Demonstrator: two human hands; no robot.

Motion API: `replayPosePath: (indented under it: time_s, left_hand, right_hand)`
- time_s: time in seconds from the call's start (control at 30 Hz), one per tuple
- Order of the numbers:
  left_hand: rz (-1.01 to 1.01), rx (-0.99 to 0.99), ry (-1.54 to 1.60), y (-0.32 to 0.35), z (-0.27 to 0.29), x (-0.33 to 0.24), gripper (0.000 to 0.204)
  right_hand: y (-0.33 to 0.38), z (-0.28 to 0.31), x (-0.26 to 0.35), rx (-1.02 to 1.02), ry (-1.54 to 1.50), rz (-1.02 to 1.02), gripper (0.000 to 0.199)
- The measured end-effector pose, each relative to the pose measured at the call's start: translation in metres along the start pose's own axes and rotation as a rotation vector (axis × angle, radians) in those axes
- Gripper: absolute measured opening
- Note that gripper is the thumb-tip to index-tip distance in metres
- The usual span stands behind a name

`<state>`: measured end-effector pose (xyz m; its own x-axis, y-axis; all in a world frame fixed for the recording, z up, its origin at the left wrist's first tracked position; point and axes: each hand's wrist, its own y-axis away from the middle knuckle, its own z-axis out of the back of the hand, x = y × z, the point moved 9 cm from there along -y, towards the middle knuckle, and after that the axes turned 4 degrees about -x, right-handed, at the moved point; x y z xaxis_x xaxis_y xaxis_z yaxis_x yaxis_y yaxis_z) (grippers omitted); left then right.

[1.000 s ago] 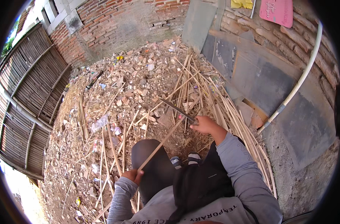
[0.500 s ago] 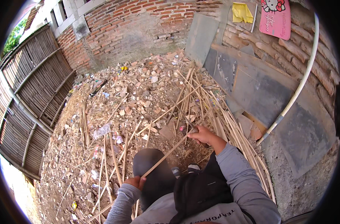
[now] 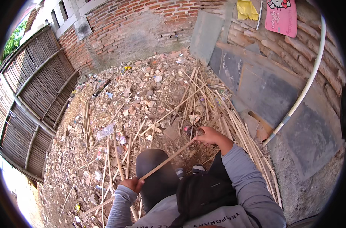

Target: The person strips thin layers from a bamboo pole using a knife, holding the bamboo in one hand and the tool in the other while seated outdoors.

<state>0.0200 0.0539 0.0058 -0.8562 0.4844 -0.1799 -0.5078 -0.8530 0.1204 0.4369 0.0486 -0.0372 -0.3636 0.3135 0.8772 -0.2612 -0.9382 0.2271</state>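
A flat, pale bamboo strip (image 3: 167, 161) slants across my bent left knee. My left hand (image 3: 132, 184) is closed around its lower end. At the strip's upper end, my right hand (image 3: 211, 137) is closed around the brown handle of a knife (image 3: 200, 132). The knife's thin, dark blade seems to point away to the upper left, hard to make out against the rubble. The strip meets the knife just by my right fingers; the exact contact is hidden.
Long bamboo strips (image 3: 239, 138) lie heaped at my right, with more strips (image 3: 116, 159) at my left. Broken brick and litter (image 3: 142, 91) cover the ground. Grey boards (image 3: 268, 95) and a pale pole (image 3: 308, 81) lean at the right wall. A bamboo fence (image 3: 32, 102) stands left.
My left hand has shifted slightly left and my right hand slightly right along with the strip and knife. Both hands keep their hold.
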Motion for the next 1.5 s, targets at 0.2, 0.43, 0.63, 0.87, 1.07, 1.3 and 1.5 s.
replayPosePath:
  time_s: [0.2, 0.43, 0.63, 0.87, 1.07, 1.3, 1.5]
  left_hand:
    - [-0.084, -0.105, -0.018, 0.002, 0.007, 0.007, 0.047]
    - [-0.096, -0.198, 0.033, 0.009, 0.021, 0.022, 0.045]
    - [-0.1, -0.238, 0.006, 0.007, 0.032, 0.017, 0.041]
    - [-0.095, -0.807, -0.077, 0.022, 0.044, 0.005, 0.026]
    - [-0.021, -0.46, 0.429, 0.011, -0.011, -0.021, 0.035]
    - [0.231, -0.183, 0.457, 0.001, -0.008, -0.006, 0.044]
    - [0.008, -0.518, -0.05, 0.015, 0.026, 0.019, 0.043]
  right_hand:
    - [-0.02, 0.011, -0.025, -0.119, 0.206, 0.18, 0.046]
    - [-0.002, 0.004, -0.005, 0.064, 0.069, 0.02, 0.048]
    - [-0.006, 0.016, -0.008, -0.098, 0.189, 0.151, 0.047]
    - [-0.008, 0.009, -0.02, 0.008, 0.237, 0.092, 0.054]
    - [0.003, 0.003, -0.004, 0.065, 0.223, 0.009, 0.057]
    - [0.009, 0.004, 0.005, 0.071, 0.34, 0.107, 0.052]
    - [0.005, 0.022, 0.007, -0.077, 0.331, 0.139, 0.05]
